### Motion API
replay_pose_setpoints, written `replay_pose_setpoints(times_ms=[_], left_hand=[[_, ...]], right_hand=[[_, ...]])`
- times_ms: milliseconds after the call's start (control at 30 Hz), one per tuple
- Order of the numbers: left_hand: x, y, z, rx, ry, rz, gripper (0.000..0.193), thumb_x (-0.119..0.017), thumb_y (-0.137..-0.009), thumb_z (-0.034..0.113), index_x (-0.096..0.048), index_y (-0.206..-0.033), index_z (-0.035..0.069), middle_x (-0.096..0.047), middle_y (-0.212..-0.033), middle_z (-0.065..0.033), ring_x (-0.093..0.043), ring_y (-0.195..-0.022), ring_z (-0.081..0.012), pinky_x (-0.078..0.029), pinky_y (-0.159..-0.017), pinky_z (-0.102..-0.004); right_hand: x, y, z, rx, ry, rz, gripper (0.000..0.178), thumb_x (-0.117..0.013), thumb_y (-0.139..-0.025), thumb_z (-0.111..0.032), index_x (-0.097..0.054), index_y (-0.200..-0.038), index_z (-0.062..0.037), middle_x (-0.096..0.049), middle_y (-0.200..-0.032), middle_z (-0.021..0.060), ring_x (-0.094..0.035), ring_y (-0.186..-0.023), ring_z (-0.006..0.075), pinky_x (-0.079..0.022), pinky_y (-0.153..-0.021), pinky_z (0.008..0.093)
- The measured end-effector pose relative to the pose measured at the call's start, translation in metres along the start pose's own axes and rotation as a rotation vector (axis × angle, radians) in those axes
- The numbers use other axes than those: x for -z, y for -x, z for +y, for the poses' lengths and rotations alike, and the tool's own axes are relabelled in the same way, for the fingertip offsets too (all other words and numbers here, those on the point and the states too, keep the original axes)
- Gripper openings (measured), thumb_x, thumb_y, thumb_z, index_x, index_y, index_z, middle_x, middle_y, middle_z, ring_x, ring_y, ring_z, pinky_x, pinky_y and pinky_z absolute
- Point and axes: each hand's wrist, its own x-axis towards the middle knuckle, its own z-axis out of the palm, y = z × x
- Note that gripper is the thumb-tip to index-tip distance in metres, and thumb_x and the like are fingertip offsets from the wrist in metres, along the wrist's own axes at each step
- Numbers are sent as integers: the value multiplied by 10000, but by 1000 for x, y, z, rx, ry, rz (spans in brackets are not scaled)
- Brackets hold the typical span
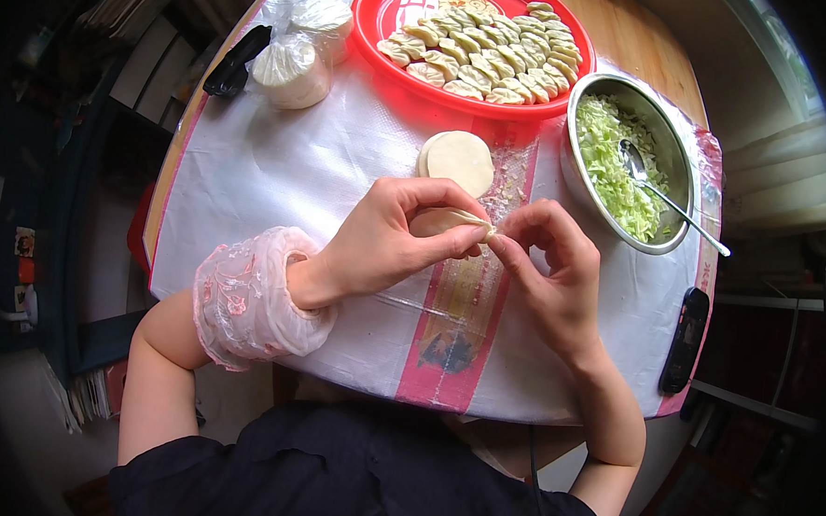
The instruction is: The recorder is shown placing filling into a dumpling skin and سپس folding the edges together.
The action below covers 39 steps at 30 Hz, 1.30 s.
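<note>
Between my two hands, above the middle of the table, is a dumpling (441, 222) folded over into a half-round. My left hand (401, 225) cradles it, thumb and fingers closed along its edge. At its right end my right hand (549, 256) pinches the dough between thumb and fingertips. What lies inside the fold is hidden. Just beyond my fingers lies a small stack of round dough wrappers (462, 163). To the right, a steel bowl (686, 184) holds shredded pale green cabbage (623, 166), and a spoon (659, 191) rests in it with its handle over the rim.
A red round tray (368, 45) with rows of pleated dumplings stands at the back. Plastic-wrapped stacks of wrappers (292, 72) and a black case (238, 62) sit at the back left. A black oblong device (685, 342) lies by the right edge of the plastic-covered table (249, 175).
</note>
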Motion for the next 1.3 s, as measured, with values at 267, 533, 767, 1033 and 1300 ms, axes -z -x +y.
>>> replay_pose_setpoints(times_ms=[267,533,767,1033,1300], left_hand=[[-2,0,-3,-54,32,-8,155,-674,-878,96,-676,-997,-4,-679,-907,-42,-610,-852,-75,-504,-751,-228],[-2,0,-3,-72,-52,-19,164,-678,-877,102,-670,-1001,-5,-675,-913,-47,-612,-854,-76,-502,-753,-230],[0,-2,-8,-75,17,-1,168,-671,-886,100,-650,-1008,-14,-662,-920,-55,-626,-857,-85,-525,-735,-225],[-2,-1,-1,23,190,-39,183,-609,-927,73,-602,-1073,-36,-642,-1005,-72,-652,-918,-136,-565,-786,-265],[3,0,-5,-55,4,-66,167,-612,-912,42,-628,-1067,-18,-652,-993,-53,-634,-877,-95,-531,-748,-223]], right_hand=[[1,0,3,54,31,-2,70,-704,-803,0,-649,-840,21,-621,-738,56,-577,-628,97,-462,-580,234],[4,1,-4,27,140,-17,43,-689,-809,11,-652,-823,26,-623,-730,67,-596,-638,103,-465,-579,233],[1,-1,4,-1,-12,-30,84,-696,-815,7,-654,-882,33,-632,-797,73,-630,-717,107,-493,-644,231],[4,-1,0,-38,-105,28,64,-694,-816,26,-648,-860,26,-606,-792,40,-566,-698,69,-450,-627,199],[6,-1,0,45,-51,-57,82,-715,-797,22,-643,-835,21,-598,-777,32,-512,-659,55,-415,-591,200]])
